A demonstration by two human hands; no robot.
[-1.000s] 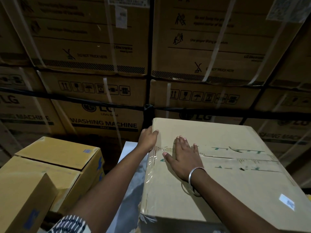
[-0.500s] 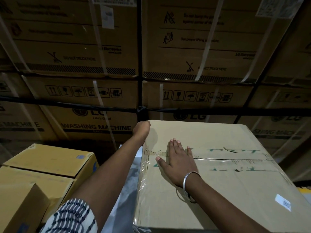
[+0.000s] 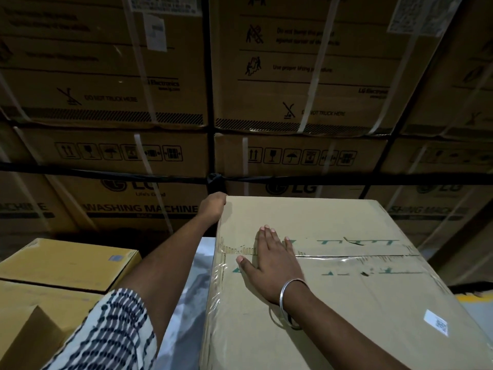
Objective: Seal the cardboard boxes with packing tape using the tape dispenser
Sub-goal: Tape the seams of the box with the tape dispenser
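Note:
A large brown cardboard box (image 3: 346,303) fills the lower right. Clear packing tape (image 3: 354,259) runs along its top seam and folds down over the left edge. My right hand (image 3: 269,259) lies flat with straight fingers on the tape near the left end of the seam. My left hand (image 3: 213,205) grips the box's far left corner, with its fingers curled out of sight behind the edge. No tape dispenser is in view.
Two yellowish cardboard boxes (image 3: 66,263) sit at the lower left. A wall of stacked washing machine cartons (image 3: 128,161), strapped with white bands, stands close behind. A grey plastic-covered surface (image 3: 192,289) shows in the gap between the boxes.
My left hand has slid from the seam end along the left edge up to the box's far corner. My right hand stays flat on the tape.

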